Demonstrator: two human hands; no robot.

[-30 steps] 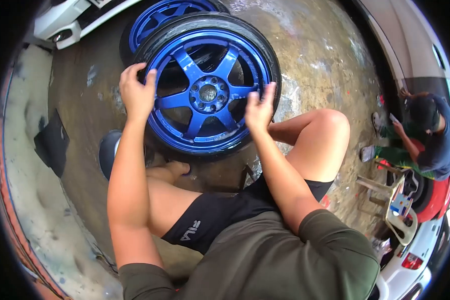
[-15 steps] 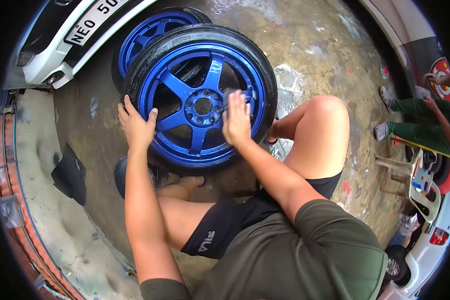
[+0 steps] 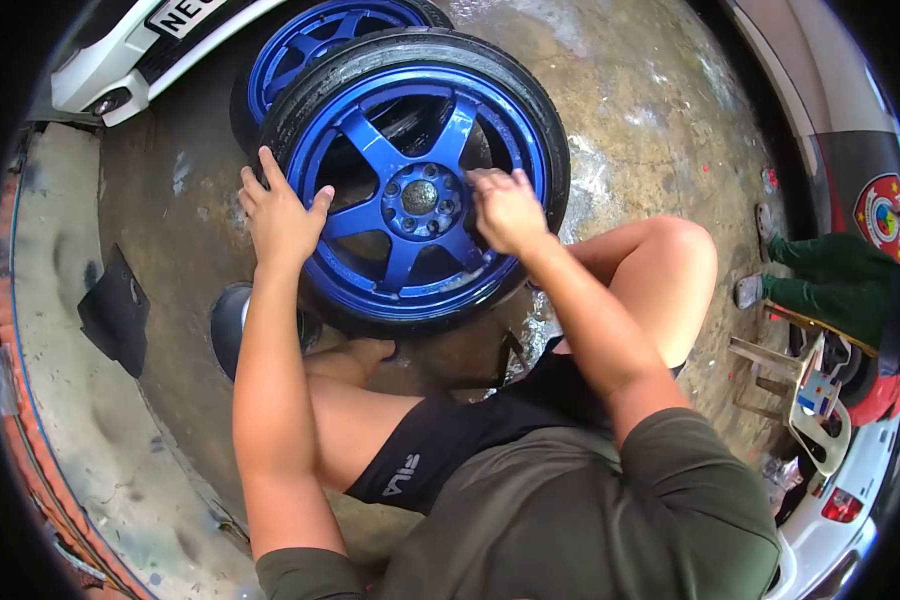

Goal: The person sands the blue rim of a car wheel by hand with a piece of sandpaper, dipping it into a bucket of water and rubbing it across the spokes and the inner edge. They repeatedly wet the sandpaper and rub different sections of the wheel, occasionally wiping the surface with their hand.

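A blue wheel (image 3: 380, 150) with wide spokes and a black tyre (image 3: 553, 150) leans tilted in front of me, wet on its surface. My left hand (image 3: 282, 215) rests against the left side of the tyre, fingers spread and thumb towards the rim. On the right-hand spokes, my right hand (image 3: 510, 212) is closed, its fingers curled in and slightly blurred. Whatever those fingers may hold is hidden from me. A second blue wheel (image 3: 270, 60) lies behind the first, partly covered by it.
A white car's bumper (image 3: 100, 85) is at the upper left. Near my left knee sits a dark round container (image 3: 230, 330); a black mat piece (image 3: 115, 310) lies further left. At the right are a plastic chair (image 3: 820, 420) and a person in green trousers (image 3: 830, 290). The floor (image 3: 650, 130) is wet.
My right hand has gone from flat, outstretched fingers to curled ones, still at the wheel's right side. My left hand stays on the tyre. The whole view has shifted slightly.
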